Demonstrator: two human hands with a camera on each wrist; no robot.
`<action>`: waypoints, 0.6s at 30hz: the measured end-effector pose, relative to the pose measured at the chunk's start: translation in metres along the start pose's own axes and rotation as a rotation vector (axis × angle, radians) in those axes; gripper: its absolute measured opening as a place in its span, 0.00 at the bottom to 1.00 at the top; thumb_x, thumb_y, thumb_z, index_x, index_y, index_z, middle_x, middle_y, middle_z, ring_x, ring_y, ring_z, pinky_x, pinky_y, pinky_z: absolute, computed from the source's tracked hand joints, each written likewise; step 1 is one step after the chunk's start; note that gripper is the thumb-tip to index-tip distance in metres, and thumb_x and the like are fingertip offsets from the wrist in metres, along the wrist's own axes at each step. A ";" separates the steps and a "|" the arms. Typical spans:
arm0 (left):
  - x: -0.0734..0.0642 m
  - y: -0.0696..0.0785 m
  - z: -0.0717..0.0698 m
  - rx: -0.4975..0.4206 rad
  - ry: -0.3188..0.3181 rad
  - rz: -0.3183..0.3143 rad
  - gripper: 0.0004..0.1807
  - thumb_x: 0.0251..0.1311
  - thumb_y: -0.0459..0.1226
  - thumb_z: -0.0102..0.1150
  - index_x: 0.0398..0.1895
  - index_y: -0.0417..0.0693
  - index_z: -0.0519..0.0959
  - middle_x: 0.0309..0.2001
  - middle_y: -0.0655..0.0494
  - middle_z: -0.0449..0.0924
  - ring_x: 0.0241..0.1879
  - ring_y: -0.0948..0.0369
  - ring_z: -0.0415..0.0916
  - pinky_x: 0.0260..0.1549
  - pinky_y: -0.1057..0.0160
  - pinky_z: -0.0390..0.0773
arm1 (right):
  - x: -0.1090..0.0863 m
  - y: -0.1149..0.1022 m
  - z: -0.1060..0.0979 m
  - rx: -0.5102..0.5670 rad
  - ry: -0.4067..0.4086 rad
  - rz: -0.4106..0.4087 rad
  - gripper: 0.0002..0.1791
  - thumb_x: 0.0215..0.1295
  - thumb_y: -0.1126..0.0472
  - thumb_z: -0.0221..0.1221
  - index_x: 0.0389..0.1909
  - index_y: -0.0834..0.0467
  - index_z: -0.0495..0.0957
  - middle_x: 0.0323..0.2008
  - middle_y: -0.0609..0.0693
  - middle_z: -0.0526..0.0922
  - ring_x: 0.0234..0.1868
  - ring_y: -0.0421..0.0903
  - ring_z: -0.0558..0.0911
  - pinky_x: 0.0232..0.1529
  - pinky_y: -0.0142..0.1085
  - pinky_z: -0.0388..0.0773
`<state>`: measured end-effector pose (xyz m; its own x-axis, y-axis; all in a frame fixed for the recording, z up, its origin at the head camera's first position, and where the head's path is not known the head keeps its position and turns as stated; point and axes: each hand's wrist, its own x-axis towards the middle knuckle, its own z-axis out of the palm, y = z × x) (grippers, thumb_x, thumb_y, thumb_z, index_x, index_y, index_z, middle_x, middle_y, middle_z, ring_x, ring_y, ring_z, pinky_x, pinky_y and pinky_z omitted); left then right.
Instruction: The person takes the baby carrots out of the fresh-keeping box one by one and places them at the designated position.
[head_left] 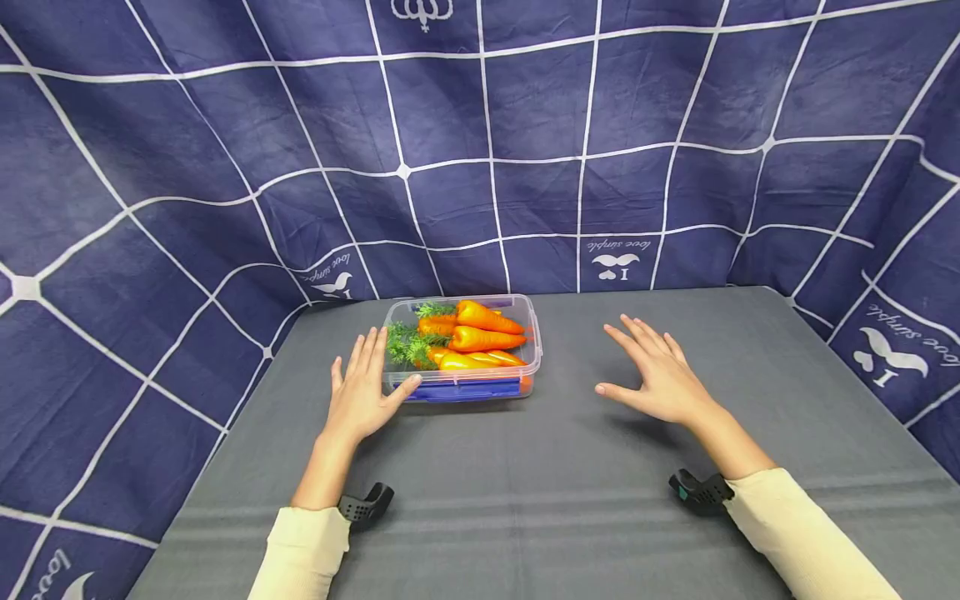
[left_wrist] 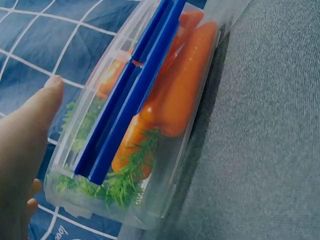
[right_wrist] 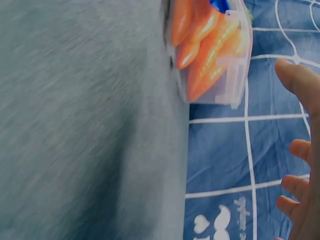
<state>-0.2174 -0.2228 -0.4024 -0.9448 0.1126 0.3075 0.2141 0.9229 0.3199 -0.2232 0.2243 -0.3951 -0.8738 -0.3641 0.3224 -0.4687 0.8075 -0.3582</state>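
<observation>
A clear plastic container [head_left: 537, 367] with a blue clip [head_left: 457, 390] along its front stands toward the back of the table. Several orange carrots [head_left: 491, 340] with green leafy tops [head_left: 408, 345] fill it, their tips pointing right. My left hand [head_left: 362, 398] is at the container's left end, fingers straight and thumb spread near the front corner. Off to the right of the container, my right hand [head_left: 660, 379] hovers over the table, fingers spread and nothing in it. The left wrist view shows the blue clip [left_wrist: 130, 95] close up, with carrots [left_wrist: 182, 82] behind the clear wall.
A grey cloth [head_left: 517, 492] covers the table. Behind it and at both sides hangs a dark blue curtain [head_left: 540, 200] with white lines. Each wrist wears a black band, the left one [head_left: 367, 504] and the right one [head_left: 699, 490].
</observation>
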 end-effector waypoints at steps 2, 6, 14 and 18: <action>0.001 -0.003 0.002 -0.031 0.012 -0.017 0.52 0.61 0.65 0.50 0.78 0.48 0.44 0.76 0.43 0.45 0.75 0.46 0.39 0.64 0.34 0.36 | 0.007 -0.004 0.001 0.014 0.005 -0.018 0.49 0.55 0.34 0.64 0.75 0.48 0.57 0.74 0.57 0.54 0.74 0.59 0.51 0.67 0.62 0.40; 0.001 -0.008 0.006 -0.143 0.047 -0.051 0.49 0.65 0.61 0.50 0.78 0.46 0.44 0.75 0.40 0.46 0.73 0.43 0.43 0.65 0.35 0.41 | 0.023 -0.015 0.005 0.055 0.018 -0.061 0.48 0.55 0.36 0.65 0.73 0.50 0.59 0.73 0.57 0.57 0.73 0.59 0.54 0.66 0.62 0.46; 0.003 -0.015 0.016 -0.436 0.107 -0.109 0.41 0.69 0.51 0.51 0.77 0.45 0.48 0.72 0.34 0.54 0.70 0.40 0.52 0.65 0.41 0.52 | 0.064 -0.040 0.020 0.194 -0.007 -0.118 0.45 0.57 0.42 0.66 0.72 0.55 0.60 0.71 0.59 0.61 0.70 0.59 0.59 0.65 0.59 0.55; 0.005 -0.015 0.022 -0.517 0.138 -0.103 0.37 0.69 0.46 0.53 0.75 0.42 0.52 0.68 0.34 0.60 0.68 0.42 0.57 0.65 0.43 0.54 | 0.083 -0.051 0.030 0.271 0.009 -0.120 0.43 0.59 0.46 0.66 0.70 0.60 0.62 0.67 0.59 0.66 0.68 0.57 0.63 0.65 0.55 0.58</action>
<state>-0.2312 -0.2281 -0.4256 -0.9336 -0.0502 0.3547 0.2489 0.6211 0.7431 -0.2756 0.1391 -0.3766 -0.8096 -0.4444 0.3836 -0.5870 0.6049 -0.5381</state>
